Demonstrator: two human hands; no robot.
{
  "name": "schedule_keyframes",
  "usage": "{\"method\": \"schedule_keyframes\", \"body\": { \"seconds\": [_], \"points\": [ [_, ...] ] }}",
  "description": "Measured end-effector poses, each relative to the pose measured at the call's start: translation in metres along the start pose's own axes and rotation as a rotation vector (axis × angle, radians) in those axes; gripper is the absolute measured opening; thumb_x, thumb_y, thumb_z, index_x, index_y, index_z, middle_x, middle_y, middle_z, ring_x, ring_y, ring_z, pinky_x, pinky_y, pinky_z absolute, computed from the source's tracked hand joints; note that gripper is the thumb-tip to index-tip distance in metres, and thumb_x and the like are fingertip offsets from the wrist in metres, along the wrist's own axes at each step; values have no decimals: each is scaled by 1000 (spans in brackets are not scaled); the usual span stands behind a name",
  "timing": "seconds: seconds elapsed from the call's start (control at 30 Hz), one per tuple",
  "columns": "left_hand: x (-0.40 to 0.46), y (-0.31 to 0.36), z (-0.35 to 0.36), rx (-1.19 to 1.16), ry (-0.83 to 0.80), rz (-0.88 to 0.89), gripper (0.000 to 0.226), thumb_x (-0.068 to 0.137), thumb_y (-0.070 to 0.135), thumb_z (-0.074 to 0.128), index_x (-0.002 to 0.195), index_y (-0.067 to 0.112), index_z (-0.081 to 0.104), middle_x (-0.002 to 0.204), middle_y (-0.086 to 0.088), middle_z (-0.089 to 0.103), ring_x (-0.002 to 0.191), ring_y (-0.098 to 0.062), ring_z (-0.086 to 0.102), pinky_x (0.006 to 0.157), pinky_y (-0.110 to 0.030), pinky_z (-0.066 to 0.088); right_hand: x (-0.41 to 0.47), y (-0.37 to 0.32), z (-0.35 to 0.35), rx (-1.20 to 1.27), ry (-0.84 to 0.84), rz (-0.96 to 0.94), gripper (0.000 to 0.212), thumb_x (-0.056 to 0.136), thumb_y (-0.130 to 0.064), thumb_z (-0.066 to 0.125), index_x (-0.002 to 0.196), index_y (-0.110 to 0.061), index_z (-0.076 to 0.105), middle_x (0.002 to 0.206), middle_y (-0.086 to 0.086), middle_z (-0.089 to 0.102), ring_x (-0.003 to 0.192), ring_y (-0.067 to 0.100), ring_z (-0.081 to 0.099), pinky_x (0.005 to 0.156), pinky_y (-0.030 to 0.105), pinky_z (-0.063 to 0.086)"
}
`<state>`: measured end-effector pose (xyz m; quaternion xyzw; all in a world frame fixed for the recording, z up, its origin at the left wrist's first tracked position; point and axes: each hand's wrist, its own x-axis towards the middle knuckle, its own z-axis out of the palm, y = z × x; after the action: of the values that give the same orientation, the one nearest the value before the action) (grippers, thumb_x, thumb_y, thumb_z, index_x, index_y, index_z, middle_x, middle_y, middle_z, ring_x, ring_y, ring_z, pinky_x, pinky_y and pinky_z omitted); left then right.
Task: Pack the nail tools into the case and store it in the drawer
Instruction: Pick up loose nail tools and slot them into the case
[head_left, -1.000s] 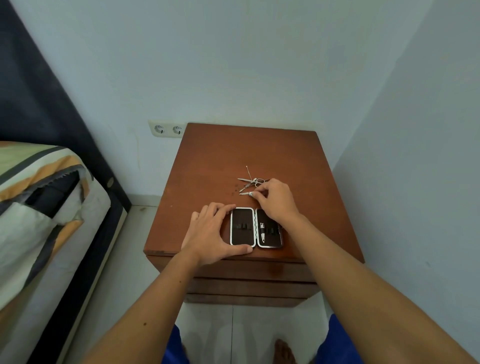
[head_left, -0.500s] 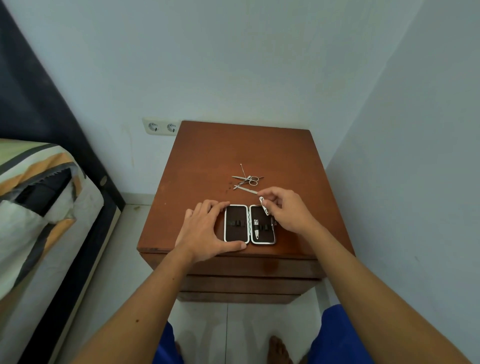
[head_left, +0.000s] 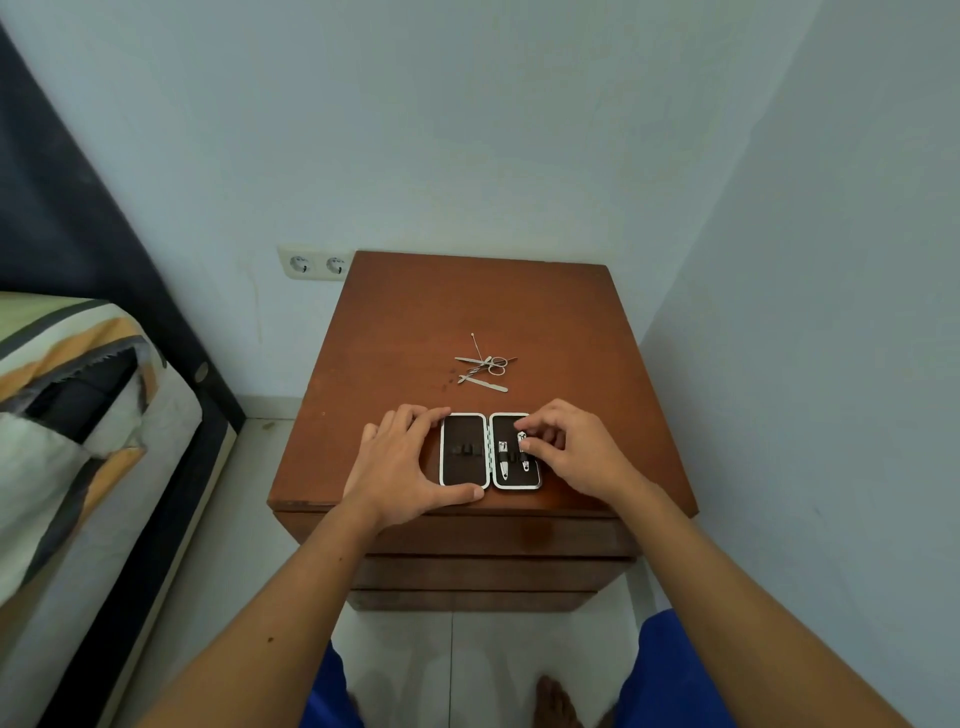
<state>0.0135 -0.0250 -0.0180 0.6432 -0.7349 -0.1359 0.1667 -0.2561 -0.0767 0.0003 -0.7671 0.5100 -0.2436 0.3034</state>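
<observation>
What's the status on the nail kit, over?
Left hand steadies open case. Right hand seats second clipper in right half. Scissors and file loose behind. Nothing blocking.

A brown wooden nightstand carries everything on its flat worktop (head_left: 415, 312). Near the front edge lies an open, white-rimmed dark brown case (head_left: 489, 451), spread flat in two halves. Well behind it, around the middle of the top, sits a small heap of thin silver metal nail tools (head_left: 483, 368), with a slim silver file (head_left: 484, 384) nearest the case.
</observation>
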Motion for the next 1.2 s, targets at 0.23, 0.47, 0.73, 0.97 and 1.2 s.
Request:
{"method": "schedule_keyframes", "body": {
  "seconds": [0.23, 0.47, 0.73, 0.97, 1.2],
  "points": [
    [0, 1, -1, 1, -2, 0, 115, 59, 104, 55, 153, 40, 39, 141, 13, 46, 125, -10, 41, 102, -37, 35, -15, 6, -5, -89, -37, -41, 34, 86, -33, 84, 118, -25, 77, 103, -17, 57, 89, 3, 57, 81, 15, 45],
    [-1, 1, -1, -4, -11, -5, 116, 58, 105, 53, 154, 40, 38, 144, 12, 45, 128, -10, 40, 103, -37, 35, -21, 7, 2, -31, -10, -52, 39, 82, -29, 87, 119, -29, 77, 105, -9, 57, 96, -2, 54, 84, 7, 39],
    [0, 0, 0, -8, 3, 4, 116, 59, 103, 55, 154, 39, 38, 141, 13, 45, 127, -10, 41, 103, -38, 35, -6, 1, -7, 26, 12, 7, 34, 85, -32, 85, 118, -28, 77, 102, -10, 61, 83, 3, 56, 78, 14, 45],
    [0, 0, -2, -17, -6, 8, 116, 59, 103, 57, 154, 40, 37, 141, 14, 43, 127, -9, 40, 105, -39, 35, 72, -18, -3, -26, 186, 143, 18, 95, -27, 74, 112, -23, 79, 101, -7, 73, 88, 9, 61, 87, 28, 50],
    [1, 0, -1, -12, -3, 6, 116, 58, 103, 56, 154, 40, 37, 140, 14, 43, 126, -9, 40, 105, -38, 35, 103, -5, 16, -102, 120, 126, 41, 84, -32, 86, 123, -30, 75, 96, -3, 60, 83, 14, 57, 83, 32, 50]
  ]
}}
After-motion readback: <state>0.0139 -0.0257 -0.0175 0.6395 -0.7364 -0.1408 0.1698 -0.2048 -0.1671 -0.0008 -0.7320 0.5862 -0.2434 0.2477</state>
